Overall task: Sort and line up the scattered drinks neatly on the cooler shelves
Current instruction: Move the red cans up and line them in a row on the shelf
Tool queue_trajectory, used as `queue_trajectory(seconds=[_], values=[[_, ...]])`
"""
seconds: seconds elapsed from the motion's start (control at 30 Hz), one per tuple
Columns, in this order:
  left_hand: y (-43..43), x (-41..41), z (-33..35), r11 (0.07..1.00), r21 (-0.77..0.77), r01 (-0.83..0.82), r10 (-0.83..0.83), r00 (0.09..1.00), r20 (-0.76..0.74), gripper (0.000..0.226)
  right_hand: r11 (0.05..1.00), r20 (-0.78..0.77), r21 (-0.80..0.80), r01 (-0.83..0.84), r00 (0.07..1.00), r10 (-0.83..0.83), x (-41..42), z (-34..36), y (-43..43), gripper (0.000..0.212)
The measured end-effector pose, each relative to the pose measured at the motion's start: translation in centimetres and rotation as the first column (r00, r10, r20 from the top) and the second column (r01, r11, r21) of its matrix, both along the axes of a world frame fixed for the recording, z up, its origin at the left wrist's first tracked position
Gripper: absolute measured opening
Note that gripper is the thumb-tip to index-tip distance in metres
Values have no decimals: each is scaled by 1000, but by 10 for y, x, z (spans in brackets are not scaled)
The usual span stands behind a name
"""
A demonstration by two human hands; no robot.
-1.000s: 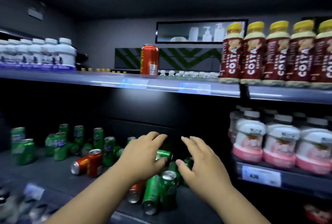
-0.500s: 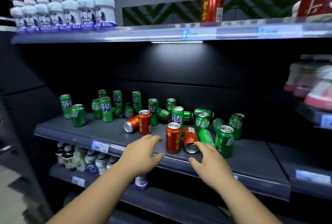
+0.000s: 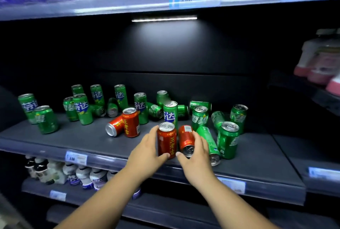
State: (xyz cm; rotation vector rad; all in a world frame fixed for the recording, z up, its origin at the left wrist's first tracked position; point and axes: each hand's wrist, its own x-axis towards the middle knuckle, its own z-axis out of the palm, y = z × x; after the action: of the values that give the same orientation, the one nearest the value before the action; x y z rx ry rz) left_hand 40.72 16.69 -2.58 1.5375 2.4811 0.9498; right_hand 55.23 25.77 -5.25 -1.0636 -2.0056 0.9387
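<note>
1. Drinks lie scattered over the middle shelf (image 3: 73,141), a dark deck running the full width. Bare deck shows along the front left and at the far right end.
2. Top shelf (image 3: 128,2) overhangs, with a light strip (image 3: 164,18) under it. Tall open room stands between it and the can tops.
3. Lower shelf (image 3: 92,194) carries white bottles (image 3: 81,173) packed at its left, under the middle shelf's front lip.
4. Pink bottles (image 3: 320,63) stand on a neighbouring shelf at the right, blurred.
5. Green cans (image 3: 84,109) spread from the left end to right of centre. Most are upright and several are tipped over towards the back wall. Two stand apart at the far left.
6. Left hand (image 3: 145,155) wraps the front red can (image 3: 166,140), thumb across its base and fingers behind. The can is upright, near the front lip.
7. Right hand (image 3: 196,157) curls over the tipped red can (image 3: 186,140), which lies end-on to the lip, just beside the front red can.
8. Tipped green can (image 3: 208,142) lies just beside the right hand, its end near the lip.
9. Red pair (image 3: 128,124) sits further left and back, one upright and one tipped against it, with bare deck in front.
10. Price tag (image 3: 76,158) sits on the front lip at the left.
</note>
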Motion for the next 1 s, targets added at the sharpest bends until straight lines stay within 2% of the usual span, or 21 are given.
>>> queue_trajectory(seconds=[0.13,0.33,0.57,0.63,0.77,0.87,1.0], values=[[27,-13,-12,996,91,-6,-4,995,102,108,1000,30,16,-5,1000,5,-14,-12,13,90],[44,-29,-28,985,157,79,-105,980,171,102,995,149,102,25,988,-40,-24,-23,20,82],[43,-77,-27,971,106,215,-234,947,221,101,967,246,176,183,943,-223,-45,-16,16,71],[43,-92,-28,963,96,251,-268,931,249,102,961,212,186,204,947,-242,-46,-17,14,73],[44,-111,-32,940,139,312,-340,890,303,103,951,-30,149,272,962,-270,-46,-11,8,82],[43,-115,-39,916,165,366,-400,861,315,90,938,-161,180,297,949,-270,-55,2,6,82],[42,-118,-43,890,183,417,-455,829,324,91,946,-135,150,288,954,-269,-68,1,0,76]])
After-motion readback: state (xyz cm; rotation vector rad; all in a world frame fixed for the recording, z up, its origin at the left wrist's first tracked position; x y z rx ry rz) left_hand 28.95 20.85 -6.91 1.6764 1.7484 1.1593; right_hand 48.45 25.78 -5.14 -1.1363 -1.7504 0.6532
